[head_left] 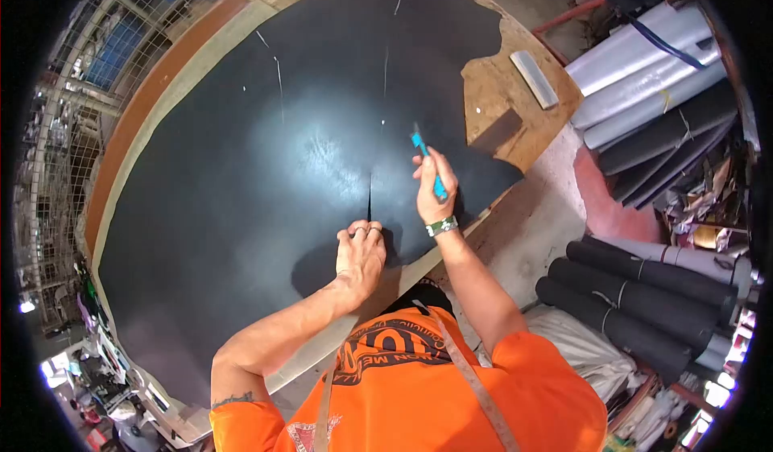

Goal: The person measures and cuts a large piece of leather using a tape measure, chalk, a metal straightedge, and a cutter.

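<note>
A large black sheet (pixel 209 210), leather-like and glossy in the middle, is spread over the table. A dark slit runs up the sheet from just above my left hand (pixel 361 255), whose fingers are curled on the sheet near its lower edge; what they grip, if anything, is hidden. My right hand (pixel 436 185) holds a turquoise cutter-like tool (pixel 440 188) above the sheet, its tip pointing up and away, to the right of the slit. Thin white lines and small white marks show on the upper part of the sheet.
On the wooden table (pixel 491 82) at the upper right lie a pale bar (pixel 534 79) and a flat brown block (pixel 495 132). Silvery rolls (pixel 644 49) and dark rolls (pixel 636 291) are stacked to the right. A wire mesh (pixel 68 122) stands at the left.
</note>
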`<action>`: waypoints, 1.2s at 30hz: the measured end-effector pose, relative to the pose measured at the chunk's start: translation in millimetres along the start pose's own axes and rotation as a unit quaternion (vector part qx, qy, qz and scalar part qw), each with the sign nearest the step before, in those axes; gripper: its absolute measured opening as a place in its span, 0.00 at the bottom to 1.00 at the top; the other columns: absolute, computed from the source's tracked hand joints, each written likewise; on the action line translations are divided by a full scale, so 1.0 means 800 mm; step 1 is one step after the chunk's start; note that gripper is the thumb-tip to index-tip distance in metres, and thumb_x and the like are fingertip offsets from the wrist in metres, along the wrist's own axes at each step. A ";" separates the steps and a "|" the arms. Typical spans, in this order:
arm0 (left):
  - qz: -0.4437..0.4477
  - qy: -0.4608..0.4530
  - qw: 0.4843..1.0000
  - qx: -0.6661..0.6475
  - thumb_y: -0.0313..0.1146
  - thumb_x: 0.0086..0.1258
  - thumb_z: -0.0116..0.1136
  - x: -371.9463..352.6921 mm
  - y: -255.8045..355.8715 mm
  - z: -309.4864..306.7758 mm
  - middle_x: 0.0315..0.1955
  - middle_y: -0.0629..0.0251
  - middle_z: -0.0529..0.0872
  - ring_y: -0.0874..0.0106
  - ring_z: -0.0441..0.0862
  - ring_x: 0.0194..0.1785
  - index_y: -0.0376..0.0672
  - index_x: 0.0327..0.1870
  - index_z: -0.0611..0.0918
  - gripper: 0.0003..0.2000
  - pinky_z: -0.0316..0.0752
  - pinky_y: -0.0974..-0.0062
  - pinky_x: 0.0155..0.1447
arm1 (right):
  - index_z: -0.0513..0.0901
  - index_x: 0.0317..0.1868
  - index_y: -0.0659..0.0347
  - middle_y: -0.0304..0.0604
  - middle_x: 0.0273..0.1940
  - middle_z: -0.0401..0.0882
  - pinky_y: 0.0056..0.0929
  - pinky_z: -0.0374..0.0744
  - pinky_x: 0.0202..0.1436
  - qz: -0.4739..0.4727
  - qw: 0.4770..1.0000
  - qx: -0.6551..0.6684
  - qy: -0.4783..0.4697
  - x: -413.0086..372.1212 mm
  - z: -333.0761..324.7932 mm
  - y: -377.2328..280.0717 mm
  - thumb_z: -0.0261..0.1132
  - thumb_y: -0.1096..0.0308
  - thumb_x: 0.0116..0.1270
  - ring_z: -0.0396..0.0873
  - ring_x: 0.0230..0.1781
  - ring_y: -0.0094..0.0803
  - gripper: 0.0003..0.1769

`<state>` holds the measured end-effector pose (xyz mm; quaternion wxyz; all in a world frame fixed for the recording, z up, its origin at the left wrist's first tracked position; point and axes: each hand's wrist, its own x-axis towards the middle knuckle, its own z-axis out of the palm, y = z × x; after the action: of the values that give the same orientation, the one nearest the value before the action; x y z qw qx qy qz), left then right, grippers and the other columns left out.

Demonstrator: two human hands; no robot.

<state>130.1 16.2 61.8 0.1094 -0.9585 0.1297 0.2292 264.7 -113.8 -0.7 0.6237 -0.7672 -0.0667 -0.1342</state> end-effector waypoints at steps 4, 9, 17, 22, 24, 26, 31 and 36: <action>-0.124 0.025 0.991 -0.052 0.31 0.58 0.67 0.027 -0.013 -0.015 0.61 0.56 0.72 0.58 0.71 0.67 0.45 0.56 0.72 0.24 0.74 0.58 0.61 | 0.81 0.55 0.68 0.44 0.39 0.86 0.29 0.80 0.37 0.002 0.998 0.010 -0.061 0.008 0.017 0.016 0.54 0.63 0.81 0.82 0.30 0.28 0.17; -0.214 0.070 0.964 -0.143 0.27 0.64 0.63 0.071 -0.030 -0.006 0.62 0.48 0.73 0.47 0.75 0.66 0.42 0.55 0.71 0.19 0.82 0.52 0.57 | 0.80 0.56 0.67 0.45 0.40 0.85 0.31 0.80 0.35 -0.034 0.992 0.009 -0.123 0.005 0.033 0.040 0.54 0.65 0.81 0.83 0.30 0.31 0.15; -0.214 0.156 0.931 -0.252 0.29 0.63 0.63 0.103 -0.060 0.007 0.71 0.42 0.69 0.35 0.67 0.73 0.31 0.60 0.72 0.25 0.77 0.46 0.66 | 0.80 0.57 0.67 0.46 0.40 0.84 0.31 0.81 0.37 -0.058 0.981 0.001 -0.186 -0.003 0.026 0.051 0.55 0.70 0.79 0.82 0.30 0.32 0.13; -0.177 0.117 0.935 -0.284 0.30 0.62 0.64 0.094 -0.086 0.006 0.66 0.40 0.75 0.36 0.73 0.68 0.30 0.60 0.74 0.25 0.81 0.50 0.61 | 0.81 0.55 0.71 0.49 0.37 0.85 0.33 0.80 0.39 -0.084 0.973 0.006 -0.215 -0.011 0.019 0.026 0.57 0.73 0.76 0.82 0.34 0.37 0.14; -0.147 0.092 0.949 -0.262 0.30 0.62 0.63 0.102 -0.095 0.011 0.63 0.42 0.79 0.37 0.77 0.64 0.30 0.57 0.77 0.22 0.81 0.51 0.61 | 0.82 0.53 0.72 0.51 0.37 0.85 0.36 0.79 0.43 -0.121 0.970 -0.005 -0.210 -0.003 0.018 0.018 0.58 0.73 0.75 0.82 0.34 0.43 0.13; -0.126 0.067 0.953 -0.268 0.29 0.61 0.63 0.105 -0.105 0.001 0.60 0.42 0.81 0.38 0.80 0.60 0.30 0.55 0.79 0.21 0.81 0.51 0.61 | 0.82 0.52 0.72 0.50 0.36 0.85 0.38 0.78 0.43 -0.126 0.969 -0.006 -0.213 -0.004 0.018 0.015 0.58 0.73 0.74 0.82 0.34 0.44 0.13; -0.082 0.043 0.958 -0.271 0.31 0.59 0.64 0.106 -0.126 -0.009 0.57 0.45 0.84 0.44 0.84 0.56 0.31 0.52 0.81 0.20 0.81 0.52 0.60 | 0.83 0.49 0.72 0.48 0.34 0.85 0.39 0.76 0.39 -0.164 0.959 -0.026 -0.230 -0.009 0.015 0.014 0.58 0.75 0.72 0.81 0.32 0.43 0.11; -0.097 0.050 0.956 -0.271 0.32 0.58 0.64 0.105 -0.121 -0.009 0.56 0.46 0.85 0.46 0.84 0.57 0.32 0.51 0.82 0.20 0.81 0.53 0.59 | 0.83 0.48 0.72 0.49 0.33 0.83 0.40 0.75 0.38 -0.164 0.955 -0.052 -0.240 -0.012 0.013 0.008 0.58 0.77 0.70 0.80 0.31 0.45 0.11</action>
<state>234.1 88.8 43.1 -0.1395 -0.9703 -0.0254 0.1961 258.5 -104.7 -11.4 0.5175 -0.7868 -0.3325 -0.0497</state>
